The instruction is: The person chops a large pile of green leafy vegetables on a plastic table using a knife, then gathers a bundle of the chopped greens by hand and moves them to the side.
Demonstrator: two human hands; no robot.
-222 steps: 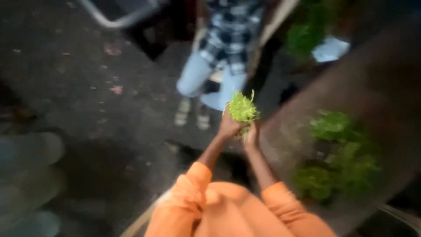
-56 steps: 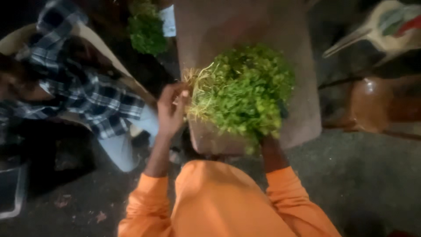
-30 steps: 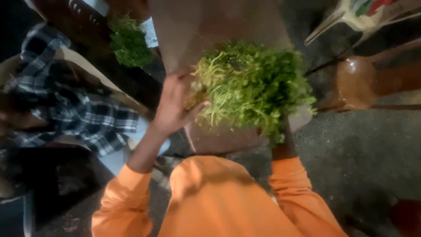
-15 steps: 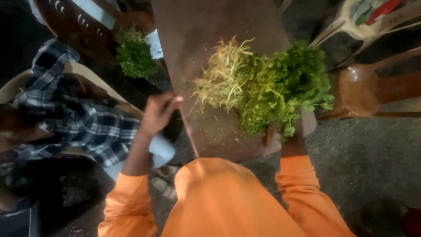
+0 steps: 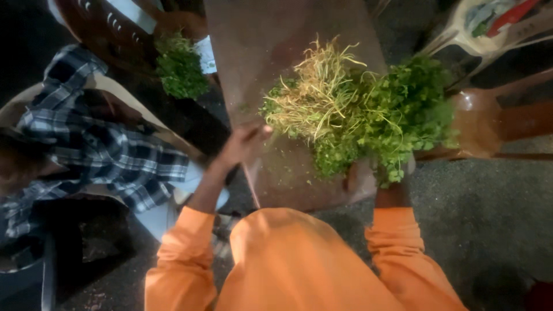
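A big bunch of herbs (image 5: 368, 115) lies on the brown surface (image 5: 288, 34), pale roots toward its left end, green leaves toward its right. The left hand (image 5: 242, 147) rests at the roots' near-left edge, fingers loosely curled, gripping nothing visible. The right hand (image 5: 394, 187) sits under the leaves, mostly hidden; its grip cannot be told. A smaller green bunch (image 5: 181, 69) lies left of the surface, near a person in a plaid shirt (image 5: 98, 150).

A big bunch of herbs (image 5: 368, 115) lies on the table (image 5: 276, 40), roots toward the left and leaves toward the right edge. The left hand (image 5: 242, 144) rests at the table's left edge just beside the roots, while the right hand (image 5: 391, 187) sits under the leaves at the near edge. A smaller bunch (image 5: 180, 68) lies left of the table, above a seated person (image 5: 98, 150), and chairs (image 5: 489, 121) stand to the right.
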